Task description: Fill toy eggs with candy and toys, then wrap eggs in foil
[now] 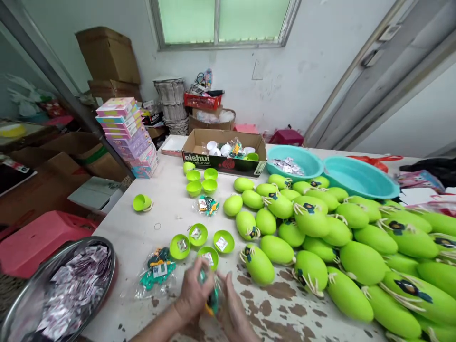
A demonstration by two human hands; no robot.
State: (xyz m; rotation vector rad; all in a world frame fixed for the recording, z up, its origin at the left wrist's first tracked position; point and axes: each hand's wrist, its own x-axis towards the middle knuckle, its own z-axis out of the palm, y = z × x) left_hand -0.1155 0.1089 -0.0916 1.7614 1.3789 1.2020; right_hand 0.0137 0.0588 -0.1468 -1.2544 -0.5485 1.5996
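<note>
Near the table's front edge, my left hand [195, 289] is closed with its fingers bent on a small clear plastic bag of teal and orange parts [213, 300]. My right hand [233, 308] cups the bag from the other side, fingers pointing up; motion blurs both hands. Just beyond them sits a green half-shell cup [210, 256] with a white packet inside. Similar cups [180, 247] stand around it, each holding a small packet. Left of my hands lies a larger bag of teal and dark parts [158, 270]. Another bag of parts [207, 205] rests farther back.
Many green egg-shaped shells with cords [313, 216] cover the right side. A metal bowl of packets [76, 289] is at left. At the back stand a cardboard box [224, 161], teal basins [359, 175] and several green cups [194, 188]. Stacked boxes [128, 137] rise behind a pole.
</note>
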